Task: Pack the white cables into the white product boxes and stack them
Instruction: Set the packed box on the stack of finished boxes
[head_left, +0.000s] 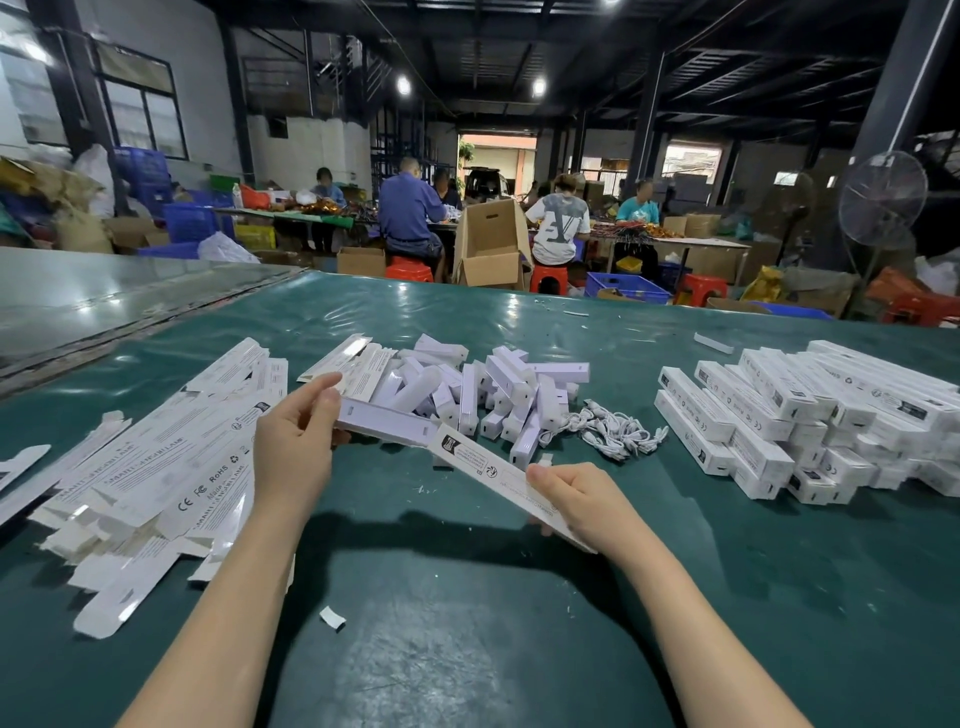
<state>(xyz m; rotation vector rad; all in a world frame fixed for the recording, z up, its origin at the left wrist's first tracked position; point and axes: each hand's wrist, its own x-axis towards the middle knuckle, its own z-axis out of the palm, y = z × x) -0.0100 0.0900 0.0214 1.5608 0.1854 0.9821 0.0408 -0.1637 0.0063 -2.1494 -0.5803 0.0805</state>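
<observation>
Here, left hand (296, 441) pinching a white inner tray (387, 422), right hand (576, 499) gripping a white product box (483, 465), white cables (613, 428) lying beyond on the green table (467, 597)

- Flat box blanks (171, 467), on the left of your desk (467, 597): "CE", "FC" and "RoHS" in a row, with a line starting "Made" beside them. A blurred heading appears to read "SMART SENSOR LAMP".
- Packed boxes (779, 415), stacked at your right: "CE" marks on several sides, other print too small to read.
- Printed box (483, 462) that you hold: a dark logo panel and fine print, neither legible.
- White T-shirt (561, 226) on a seated worker's back, far behind: a large "V".
</observation>
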